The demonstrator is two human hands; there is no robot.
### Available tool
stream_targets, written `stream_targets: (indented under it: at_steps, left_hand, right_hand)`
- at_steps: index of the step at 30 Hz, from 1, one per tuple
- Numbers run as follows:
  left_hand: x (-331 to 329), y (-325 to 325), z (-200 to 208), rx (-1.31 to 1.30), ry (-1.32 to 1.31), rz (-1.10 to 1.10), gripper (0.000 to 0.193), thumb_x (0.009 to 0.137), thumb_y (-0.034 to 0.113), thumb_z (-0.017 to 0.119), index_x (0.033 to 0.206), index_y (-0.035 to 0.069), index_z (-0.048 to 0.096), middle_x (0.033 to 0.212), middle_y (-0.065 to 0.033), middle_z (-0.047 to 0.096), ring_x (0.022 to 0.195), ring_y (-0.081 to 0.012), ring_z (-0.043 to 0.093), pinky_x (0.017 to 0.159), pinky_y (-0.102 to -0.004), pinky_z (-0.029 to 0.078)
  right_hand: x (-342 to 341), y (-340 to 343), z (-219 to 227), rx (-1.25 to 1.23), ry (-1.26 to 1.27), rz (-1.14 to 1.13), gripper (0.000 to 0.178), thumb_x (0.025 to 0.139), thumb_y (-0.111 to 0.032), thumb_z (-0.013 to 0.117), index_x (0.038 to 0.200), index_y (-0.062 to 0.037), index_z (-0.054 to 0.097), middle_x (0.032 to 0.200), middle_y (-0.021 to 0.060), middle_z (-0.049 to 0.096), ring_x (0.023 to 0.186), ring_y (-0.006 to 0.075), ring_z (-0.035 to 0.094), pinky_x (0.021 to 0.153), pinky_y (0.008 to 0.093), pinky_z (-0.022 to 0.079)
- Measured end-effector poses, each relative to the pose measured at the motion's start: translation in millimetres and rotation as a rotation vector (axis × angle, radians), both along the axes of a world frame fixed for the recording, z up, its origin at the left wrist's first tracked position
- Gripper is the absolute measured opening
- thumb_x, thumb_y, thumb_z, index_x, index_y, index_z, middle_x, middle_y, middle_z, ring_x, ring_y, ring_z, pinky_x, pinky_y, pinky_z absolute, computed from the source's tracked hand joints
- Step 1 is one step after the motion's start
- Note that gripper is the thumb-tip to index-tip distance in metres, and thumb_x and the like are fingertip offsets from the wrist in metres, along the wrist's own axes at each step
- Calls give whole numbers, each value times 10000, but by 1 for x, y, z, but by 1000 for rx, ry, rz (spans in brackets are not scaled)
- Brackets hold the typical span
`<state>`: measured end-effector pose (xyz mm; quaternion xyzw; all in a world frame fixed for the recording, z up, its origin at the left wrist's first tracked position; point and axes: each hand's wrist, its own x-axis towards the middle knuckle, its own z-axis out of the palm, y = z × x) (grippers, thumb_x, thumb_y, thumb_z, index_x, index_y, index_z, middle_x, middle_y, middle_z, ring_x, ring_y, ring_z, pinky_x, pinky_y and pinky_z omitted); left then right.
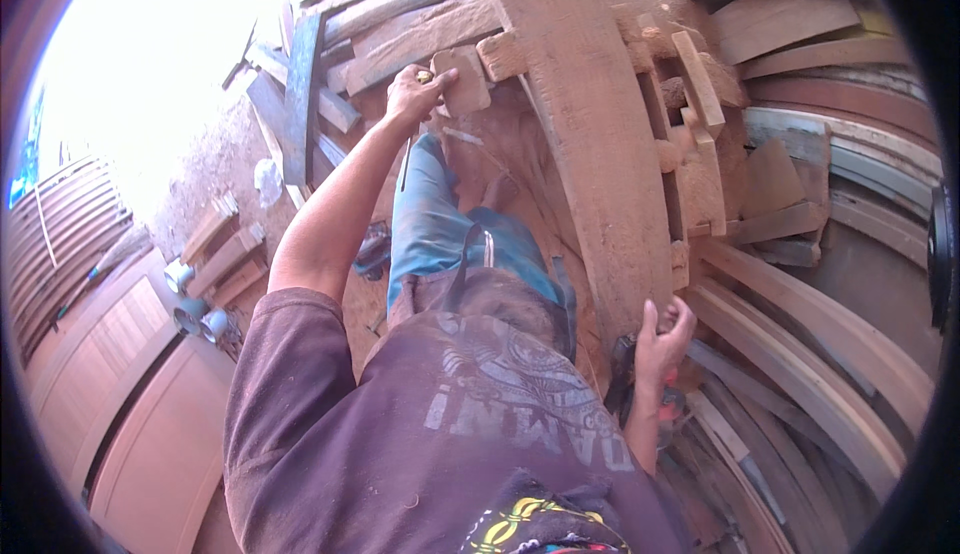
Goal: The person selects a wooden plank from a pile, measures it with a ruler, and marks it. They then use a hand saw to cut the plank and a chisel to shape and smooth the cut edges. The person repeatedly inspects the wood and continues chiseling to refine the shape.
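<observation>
My left hand (408, 100) is stretched out ahead, its fingers closed round a small yellow-and-dark object (425, 77), mostly hidden in the grip. A thin dark strip (406, 166) hangs below that hand. The fingertips reach the edge of a small flat wooden piece (463, 82); whether they grip it I cannot tell. My right hand (662, 342) is raised at the near end of a long, broad wooden plank (590, 114). Its thumb and fingers are apart, slightly curled, with nothing seen in them.
Short wooden blocks (698, 84) lie along the plank's right side. Stacked timber (400, 14) fills the far left, and curved boards (800, 319) crowd the right. Wooden panels (160, 424) lean at the near left beside metal cylinders (190, 316). A dark object (621, 364) sits near my right hand.
</observation>
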<state>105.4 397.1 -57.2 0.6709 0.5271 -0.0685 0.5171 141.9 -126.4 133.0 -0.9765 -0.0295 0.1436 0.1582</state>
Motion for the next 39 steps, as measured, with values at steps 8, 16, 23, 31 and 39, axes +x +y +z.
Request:
stream_targets:
  at_steps: [8,16,23,31,39]
  left_hand:
    - [-1,7,-9,2,-81,-48,685,851,586,871,1159,2,689,969,-122,772,832,-190,791,546,-321,582]
    - [4,16,-8,-8,-100,-42,675,848,585,865,1142,12,665,894,-112,777,659,-164,728,474,-304,561]
    - [0,28,10,39,-98,-71,583,862,545,879,1054,10,747,852,-97,766,642,-138,710,540,-305,580]
    - [51,64,124,153,-597,-55,500,922,536,825,875,48,730,710,10,637,686,-63,620,597,-262,497]
    - [120,49,153,-122,-764,-124,316,961,336,839,851,75,699,687,72,583,598,-20,536,502,-215,440]
  right_hand:
    - [-89,-104,-42,-55,88,-339,888,880,-446,864,1484,82,481,1415,287,565,1358,441,520,1171,491,404]
    - [-121,-123,-49,-126,48,-210,819,794,-363,922,1408,42,561,1398,284,565,1281,443,562,1092,497,459]
    - [-79,-69,-3,46,552,-519,331,834,-241,855,945,43,727,888,90,719,791,221,633,795,384,520]
    - [-27,-1,33,44,280,-180,326,863,-290,828,865,14,709,804,42,692,750,178,629,707,390,492]
    - [44,140,74,429,212,-194,138,997,-119,747,1022,2,687,726,2,637,579,80,572,550,264,462]
